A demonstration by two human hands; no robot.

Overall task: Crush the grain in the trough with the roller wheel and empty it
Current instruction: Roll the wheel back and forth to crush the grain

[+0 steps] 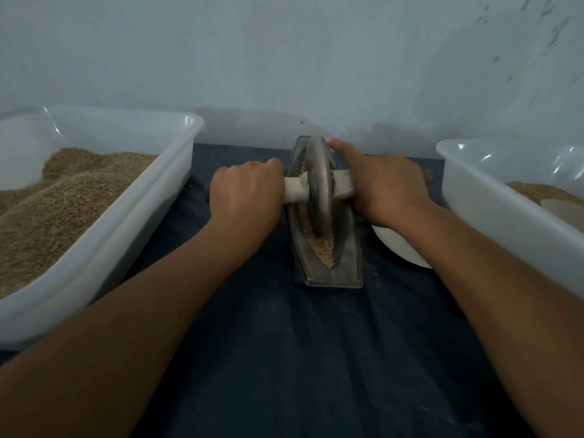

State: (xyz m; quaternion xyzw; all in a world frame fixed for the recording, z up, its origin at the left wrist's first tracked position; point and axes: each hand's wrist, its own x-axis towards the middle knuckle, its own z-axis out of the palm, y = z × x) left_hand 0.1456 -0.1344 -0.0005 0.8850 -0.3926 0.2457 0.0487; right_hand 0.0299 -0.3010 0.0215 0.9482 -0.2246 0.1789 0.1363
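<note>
The metal trough (328,260) stands on the dark cloth (316,343) between two translucent tubs, with the roller wheel (320,184) upright in its channel and crushed grain (325,245) along the near end. The left hand (246,197) grips the axle handle left of the wheel. The right hand (388,191) grips the right handle, its index finger extended along the wheel's far rim

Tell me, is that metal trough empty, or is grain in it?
Not empty. Tan grain lies along the trough beneath and in front of the upright roller wheel.
</note>
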